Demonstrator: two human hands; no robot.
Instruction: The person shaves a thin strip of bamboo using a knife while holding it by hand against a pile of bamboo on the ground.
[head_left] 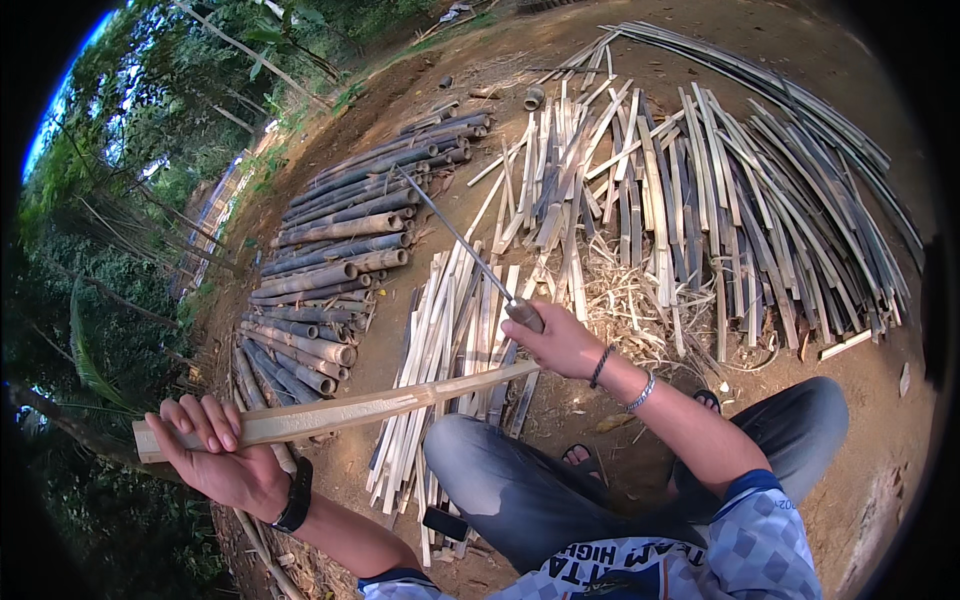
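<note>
Person seated low on bare brown ground (870,450), knees bent. Left hand (228,468): grip clamped on a pale split bamboo strip (340,411) near its broad end, fingers curled over it. The strip slanted up to the right, beyond the left knee (465,445), its narrow end just below the right hand (555,342); whether the 2 touched, I could not tell.

Right hand: grip closed around the wooden handle (526,316) of a knife, its long thin blade (468,248) pointing up and left, clear of the strip.

Black watch (294,500) on the left wrist; 2 bracelets on the right, 1 dark, 1 silvery. Below the held strip, a heap of pale strips (425,400) lay lengthwise, a small black object (445,523) beside its lower end. Farther left, dark bamboo poles (345,227) lay in a stack. Ahead and right, curled shavings (635,300) and a wide fan of split lengths (740,200). Trees (110,200) along the left.
</note>
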